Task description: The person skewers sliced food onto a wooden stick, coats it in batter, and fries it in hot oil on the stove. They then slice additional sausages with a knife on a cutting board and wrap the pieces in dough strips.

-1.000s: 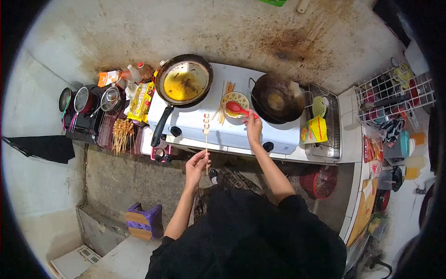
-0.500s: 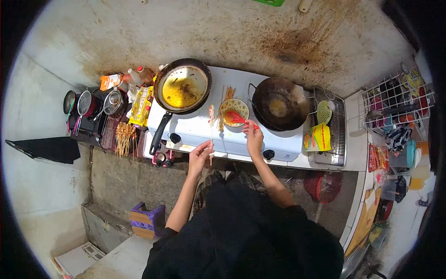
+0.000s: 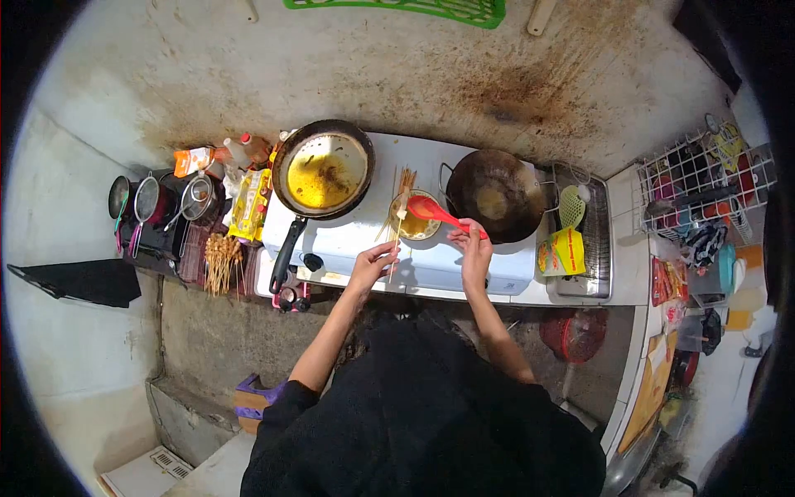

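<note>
My left hand (image 3: pixel 373 265) pinches the lower part of a thin wooden skewer (image 3: pixel 396 250). Pale food sits at the skewer's far end, close to the bowl's left edge. Closed round the handle of a red spoon (image 3: pixel 451 219) is my right hand (image 3: pixel 474 255). The spoon's head is tilted over the patterned bowl (image 3: pixel 416 237), near the food, and covers part of the bowl. Yellowish liquid shows inside the bowl. Several bare skewers (image 3: pixel 405 179) lie just behind it on the white stove (image 3: pixel 356 232).
A frying pan (image 3: pixel 324 170) with yellow oil sits left and a dark wok (image 3: pixel 495 196) right. Bundled filled skewers (image 3: pixel 222 261) lie far left beside a yellow packet (image 3: pixel 251 205). Another yellow packet (image 3: pixel 563 251) and a green slotted ladle (image 3: pixel 571 206) rest by the metal rack.
The skewer in my left hand has moved right, to the bowl's edge. My right hand has lifted the spoon from the bowl's inside and shifted right. The camera view has tilted up slightly.
</note>
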Available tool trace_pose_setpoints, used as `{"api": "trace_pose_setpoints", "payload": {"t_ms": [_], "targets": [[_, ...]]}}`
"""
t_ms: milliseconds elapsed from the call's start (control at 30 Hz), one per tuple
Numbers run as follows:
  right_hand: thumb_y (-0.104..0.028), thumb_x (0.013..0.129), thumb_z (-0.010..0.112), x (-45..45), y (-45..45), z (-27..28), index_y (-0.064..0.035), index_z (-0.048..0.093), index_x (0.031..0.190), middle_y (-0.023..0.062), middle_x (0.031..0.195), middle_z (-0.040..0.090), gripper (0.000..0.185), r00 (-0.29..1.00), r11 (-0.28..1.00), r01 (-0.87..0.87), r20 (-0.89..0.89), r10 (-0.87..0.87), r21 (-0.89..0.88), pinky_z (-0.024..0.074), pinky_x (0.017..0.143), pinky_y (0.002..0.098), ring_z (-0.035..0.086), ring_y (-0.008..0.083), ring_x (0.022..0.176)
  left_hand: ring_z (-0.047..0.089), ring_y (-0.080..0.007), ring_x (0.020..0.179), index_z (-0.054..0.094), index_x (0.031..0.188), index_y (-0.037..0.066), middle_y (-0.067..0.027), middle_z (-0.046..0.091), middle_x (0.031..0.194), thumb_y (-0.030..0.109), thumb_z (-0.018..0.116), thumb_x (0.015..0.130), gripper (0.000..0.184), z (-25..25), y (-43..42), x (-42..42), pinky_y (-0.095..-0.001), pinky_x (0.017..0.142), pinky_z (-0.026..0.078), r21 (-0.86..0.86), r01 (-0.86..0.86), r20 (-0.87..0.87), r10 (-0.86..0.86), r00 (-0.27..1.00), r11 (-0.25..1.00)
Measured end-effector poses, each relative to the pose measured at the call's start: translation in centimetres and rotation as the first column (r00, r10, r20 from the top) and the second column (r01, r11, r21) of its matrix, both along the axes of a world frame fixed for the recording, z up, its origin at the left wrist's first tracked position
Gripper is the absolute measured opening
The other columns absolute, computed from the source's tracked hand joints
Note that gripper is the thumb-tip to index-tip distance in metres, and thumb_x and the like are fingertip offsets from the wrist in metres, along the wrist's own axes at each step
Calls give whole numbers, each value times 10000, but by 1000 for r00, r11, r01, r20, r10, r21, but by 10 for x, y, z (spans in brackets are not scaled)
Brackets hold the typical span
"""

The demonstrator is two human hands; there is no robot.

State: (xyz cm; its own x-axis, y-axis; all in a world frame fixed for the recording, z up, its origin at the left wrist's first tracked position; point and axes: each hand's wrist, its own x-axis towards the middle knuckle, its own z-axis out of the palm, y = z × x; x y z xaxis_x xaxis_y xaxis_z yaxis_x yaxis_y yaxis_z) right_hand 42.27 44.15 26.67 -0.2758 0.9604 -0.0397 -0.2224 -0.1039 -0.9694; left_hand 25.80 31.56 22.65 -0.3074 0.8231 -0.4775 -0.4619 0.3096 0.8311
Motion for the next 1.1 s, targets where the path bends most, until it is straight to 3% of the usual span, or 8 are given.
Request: {"api": "trace_pose_setpoints", "payload": {"t_ms": [200, 533, 700, 1033, 1100], "targets": [[-241, 976, 391, -6, 12, -6, 15, 567, 1013, 69, 782, 599, 313, 995, 989, -62, 80, 52, 134, 499, 718, 261, 606, 133, 731, 586, -89, 839, 574, 1176, 57, -28, 631, 1035, 199, 621, 858, 351, 2, 6, -13, -224, 734, 493, -7, 105, -16, -105, 994, 994], [-225, 976, 391, -5, 4, -2, 26, 571, 1007, 62, 792, 590, 310, 984, 980, -154, 112, 140, 130, 496, 731, 263, 594, 126, 762, 568, -74, 814, 568, 1181, 48, -30, 632, 1025, 205, 614, 865, 356, -2, 5, -29, -220, 713, 484, 37, 162, 21, -163, 986, 986], [-245, 973, 396, -10, 14, -5, 16, 572, 1003, 67, 775, 599, 316, 990, 987, -42, 138, 21, 153, 490, 737, 259, 603, 132, 750, 552, -62, 769, 584, 1160, 51, -17, 634, 978, 200, 619, 863, 334, 4, 4, -28, -206, 662, 466, 12, 173, 31, -173, 984, 985], [-253, 971, 400, -4, 8, -9, 19, 576, 1013, 78, 807, 613, 327, 990, 987, -107, 100, 96, 118, 490, 733, 258, 604, 137, 748, 539, -54, 731, 586, 1154, 42, -2, 632, 960, 192, 624, 859, 333, 6, 1, -32, -200, 641, 456, -10, 180, 17, -180, 984, 984], [-256, 970, 405, -7, 15, -5, 18, 578, 1001, 69, 792, 605, 325, 995, 988, -7, 104, -9, 153, 496, 725, 261, 601, 134, 742, 535, -52, 723, 584, 1158, 42, 2, 633, 960, 186, 620, 862, 330, 4, -1, -33, -195, 638, 452, 4, 211, 3, -211, 978, 978]]}}
